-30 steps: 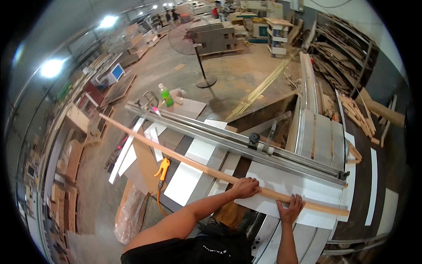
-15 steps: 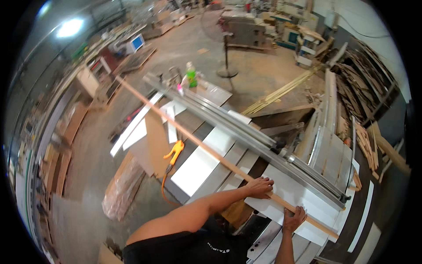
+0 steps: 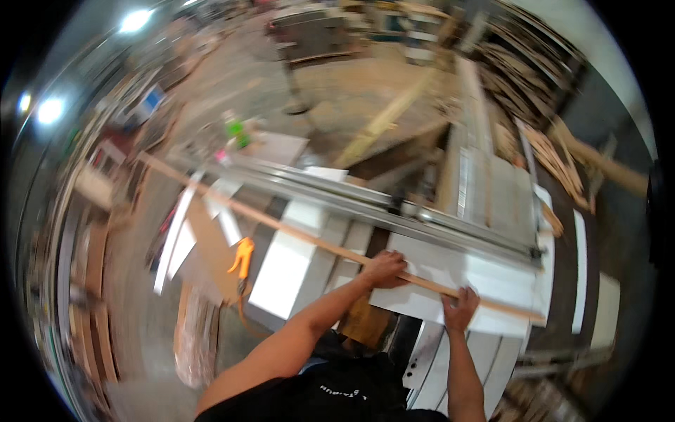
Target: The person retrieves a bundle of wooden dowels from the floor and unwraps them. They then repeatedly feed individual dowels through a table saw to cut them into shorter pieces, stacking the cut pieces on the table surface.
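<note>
The bench (image 3: 485, 355) fills the middle, its grey slatted surface showing at the lower right, and a long metal rail (image 3: 457, 233) runs across it beyond the hands. On the near side of that rail lies the wooden strip (image 3: 309, 238), slanting from upper left to lower right — its left end reaches out past the boards, its right end lies over a white panel (image 3: 436, 257). Another white panel (image 3: 281, 278) sits farther left under the strip, with a brown sheet (image 3: 211, 243) beyond it. A plastic-wrapped bundle (image 3: 197, 344) rests on the floor at the left. The left hand (image 3: 385, 269) closes over the strip, fingers held together around it; the right hand (image 3: 460, 309) touches it nearer the right end, thumb apart from the fingers — whether they pinch I cannot tell. An orange-yellow air gun (image 3: 242, 258) lies left of the white panels; a blurred green bottle (image 3: 238, 132) stands beyond the rail.
</note>
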Demonstrator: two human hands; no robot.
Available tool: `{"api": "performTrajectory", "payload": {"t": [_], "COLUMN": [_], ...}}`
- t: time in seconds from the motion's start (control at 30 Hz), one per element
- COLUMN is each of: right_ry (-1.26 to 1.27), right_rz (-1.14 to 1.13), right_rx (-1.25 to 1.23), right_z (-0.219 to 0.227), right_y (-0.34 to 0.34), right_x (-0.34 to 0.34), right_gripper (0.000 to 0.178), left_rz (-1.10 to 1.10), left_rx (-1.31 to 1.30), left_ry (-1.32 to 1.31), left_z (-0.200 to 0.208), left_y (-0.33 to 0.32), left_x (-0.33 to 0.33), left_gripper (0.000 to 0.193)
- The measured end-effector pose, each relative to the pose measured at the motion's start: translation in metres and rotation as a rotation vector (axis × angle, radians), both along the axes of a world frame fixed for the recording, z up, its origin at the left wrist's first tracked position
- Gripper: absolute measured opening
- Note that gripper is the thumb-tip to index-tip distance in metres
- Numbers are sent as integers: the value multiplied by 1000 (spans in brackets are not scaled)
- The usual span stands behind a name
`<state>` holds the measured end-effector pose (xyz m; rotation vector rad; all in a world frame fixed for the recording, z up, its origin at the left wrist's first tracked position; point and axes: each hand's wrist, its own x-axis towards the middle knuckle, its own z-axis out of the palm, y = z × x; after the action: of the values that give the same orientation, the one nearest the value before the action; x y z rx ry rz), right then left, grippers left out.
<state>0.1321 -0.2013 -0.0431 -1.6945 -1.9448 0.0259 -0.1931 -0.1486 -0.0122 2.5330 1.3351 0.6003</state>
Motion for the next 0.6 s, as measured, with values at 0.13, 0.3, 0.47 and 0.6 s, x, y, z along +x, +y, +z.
{"api": "performTrajectory", "payload": {"t": [0.13, 0.3, 0.47, 0.6], "right_ry": [-29, -17, -4, -5], "right_rz": [-9, -30, -48, -49], "right_rx": [-5, -58, -67, -55], "right_z": [14, 23, 22, 20], "right_y": [-1, -4, -7, -7], "right_x": [3, 0, -5, -9], "right_gripper": [57, 60, 62, 62], "left_rz": [48, 89, 108, 128], "left_rx": [48, -22, -133, -335], "left_ry": [-5, 23, 81, -312], "left_z": [5, 9, 19, 53], "left_y": [-2, -7, -7, -8], "left_x": [13, 18, 18, 11], "left_gripper": [41, 44, 45, 34]}}
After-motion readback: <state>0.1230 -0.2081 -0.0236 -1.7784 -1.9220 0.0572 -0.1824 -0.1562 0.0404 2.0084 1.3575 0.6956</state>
